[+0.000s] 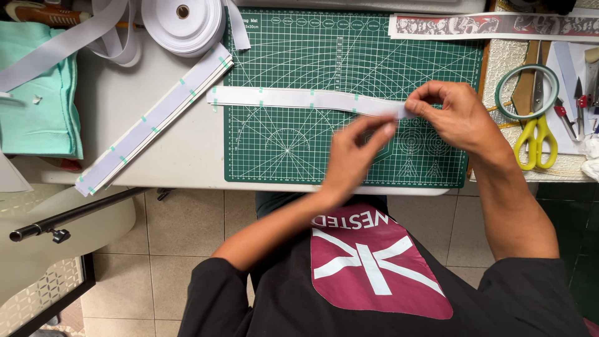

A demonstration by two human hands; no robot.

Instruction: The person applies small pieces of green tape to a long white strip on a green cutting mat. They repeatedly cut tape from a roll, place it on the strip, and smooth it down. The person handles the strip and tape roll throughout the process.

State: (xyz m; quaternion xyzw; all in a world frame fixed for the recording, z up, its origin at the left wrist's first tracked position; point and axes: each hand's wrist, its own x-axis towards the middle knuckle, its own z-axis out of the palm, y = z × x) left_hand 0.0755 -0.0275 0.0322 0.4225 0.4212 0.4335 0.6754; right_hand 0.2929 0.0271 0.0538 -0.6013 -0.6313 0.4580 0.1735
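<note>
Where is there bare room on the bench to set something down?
Bare mat below the white strip, left of the left hand; bare tabletop between the diagonal strips and the mat. Crowded on the right around the scissors and tape ring.

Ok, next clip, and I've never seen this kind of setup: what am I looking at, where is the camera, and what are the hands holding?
There is no machine here: a person works with bare hands, and the single camera sits on their head, looking down over their chest at a table. Both hands meet at the right end of a long white strip marked with small green tabs, lying across a green cutting mat. The right hand pinches the strip's end; the left hand reaches its fingertips to the same spot. To the left lie a stack of similar strips and a roll of white ribbon. To the right are a ring of tape and yellow-handled scissors.
</note>
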